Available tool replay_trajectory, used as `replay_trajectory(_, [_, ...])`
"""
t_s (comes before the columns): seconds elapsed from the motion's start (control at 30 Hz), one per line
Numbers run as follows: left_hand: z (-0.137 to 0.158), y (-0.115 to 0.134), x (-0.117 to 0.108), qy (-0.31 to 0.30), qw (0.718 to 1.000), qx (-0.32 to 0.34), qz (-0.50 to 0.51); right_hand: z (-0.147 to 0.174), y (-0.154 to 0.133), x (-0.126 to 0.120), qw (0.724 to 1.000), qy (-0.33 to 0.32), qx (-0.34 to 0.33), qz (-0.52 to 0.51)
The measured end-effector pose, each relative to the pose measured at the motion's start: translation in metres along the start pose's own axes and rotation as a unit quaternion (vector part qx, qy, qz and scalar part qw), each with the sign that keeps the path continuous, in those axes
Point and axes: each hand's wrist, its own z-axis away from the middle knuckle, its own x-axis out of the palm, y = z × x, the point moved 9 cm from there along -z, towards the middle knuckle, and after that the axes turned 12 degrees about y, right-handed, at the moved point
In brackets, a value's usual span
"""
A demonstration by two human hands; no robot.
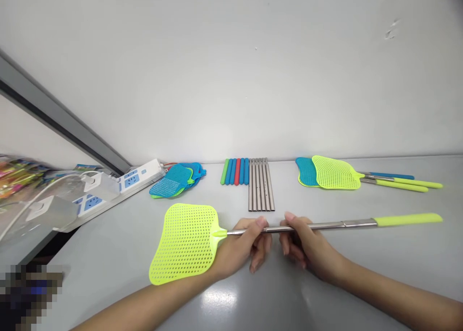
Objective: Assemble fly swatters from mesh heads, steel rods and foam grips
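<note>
A fly swatter with a yellow-green mesh head, a silver telescopic rod and a yellow-green grip lies level across both my hands above the table. Its head points left and its grip right. My left hand pinches the rod close to the head, thumb on top. Around the rod's middle, my right hand closes with thumb and fingers. The rod is drawn out, with thinner sections toward the head. Just beyond my hands lies a row of several silver rods, beside several green, blue and red grips.
Blue and green swatter heads are piled at the back left. Several whole swatters lie stacked at the back right. A white power strip with plugs runs along the left, near colourful packages. A wall bounds the grey table.
</note>
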Motion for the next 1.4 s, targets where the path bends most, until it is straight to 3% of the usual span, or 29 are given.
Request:
replay_trajectory(0.17, [-0.006, 0.004, -0.013, 0.064, 0.989, 0.032, 0.132, -0.005, -0.004, -0.010, 0.992, 0.062, 0.023, -0.110])
replay_trajectory(0.4, [-0.004, 0.005, -0.032, 0.169, 0.976, 0.074, 0.116, -0.005, -0.004, -0.011, 0.987, 0.055, 0.024, -0.152])
replay_trajectory(0.63, [0.000, 0.002, -0.019, 0.110, 0.992, 0.057, 0.002, -0.002, 0.000, 0.000, 0.997, -0.021, 0.016, -0.076])
replay_trajectory(0.8, [0.011, 0.009, -0.007, 0.069, 0.991, 0.067, -0.095, 0.005, 0.000, 0.002, 0.997, -0.067, -0.040, -0.018])
replay_trajectory(0.93, [0.016, 0.006, -0.003, 0.018, 0.996, 0.050, -0.078, 0.023, -0.002, 0.015, 0.971, -0.154, -0.081, 0.162])
replay_trajectory(1.0, [0.016, 0.003, -0.001, -0.014, 0.998, 0.039, -0.055, 0.033, -0.007, 0.023, 0.956, -0.195, -0.097, 0.197])
replay_trajectory(1.13, [0.015, -0.001, 0.002, -0.045, 0.997, 0.031, -0.060, 0.039, -0.018, 0.029, 0.938, -0.200, -0.142, 0.246])
replay_trajectory(1.4, [0.023, 0.009, 0.003, -0.022, 0.980, 0.048, -0.193, 0.034, -0.005, 0.025, 0.958, -0.198, -0.081, 0.193])
